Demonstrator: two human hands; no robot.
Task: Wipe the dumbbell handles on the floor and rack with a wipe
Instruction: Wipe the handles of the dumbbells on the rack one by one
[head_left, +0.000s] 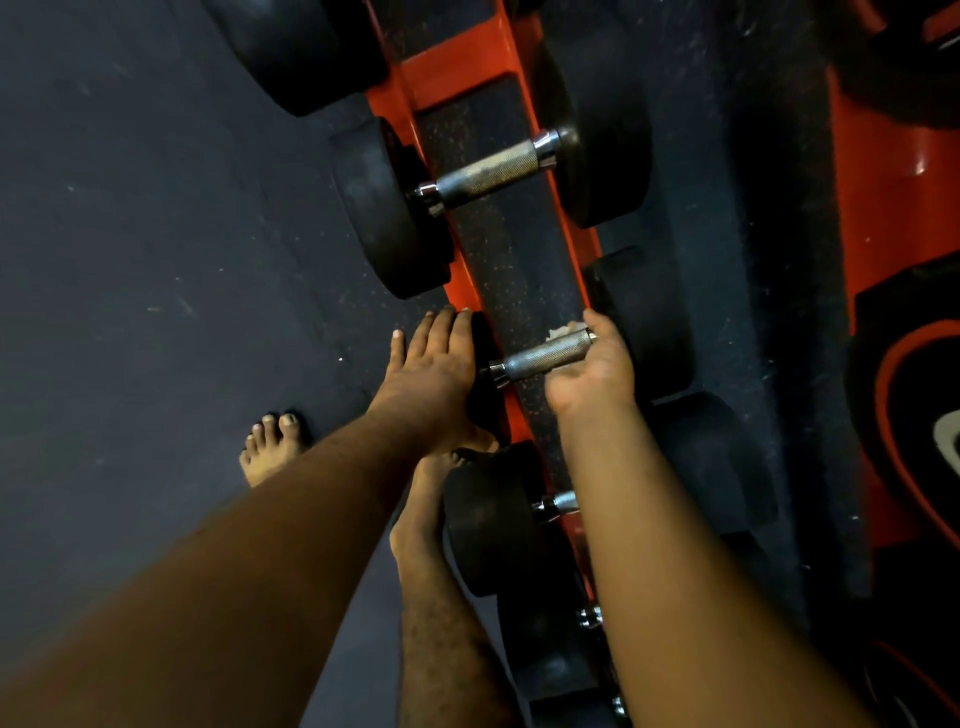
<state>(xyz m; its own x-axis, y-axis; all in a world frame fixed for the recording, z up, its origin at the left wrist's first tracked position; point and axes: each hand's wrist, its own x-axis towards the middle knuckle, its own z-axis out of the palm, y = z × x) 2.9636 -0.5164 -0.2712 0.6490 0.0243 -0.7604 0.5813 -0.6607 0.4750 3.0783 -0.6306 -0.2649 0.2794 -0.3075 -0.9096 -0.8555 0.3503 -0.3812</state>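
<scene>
Gripping the dumbbell handle (548, 354) with a wipe (563, 329), right hand (592, 364) curled; left hand (434, 371) flat

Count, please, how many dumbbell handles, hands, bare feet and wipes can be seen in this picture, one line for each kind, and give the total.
Dumbbell handles: 4 (upper, wiped one, lower, lowest, partly hidden)
Hands: 2 (left hand, right hand)
Bare feet: 2 ()
Wipes: 1 (wipe)
Total: 9
</scene>
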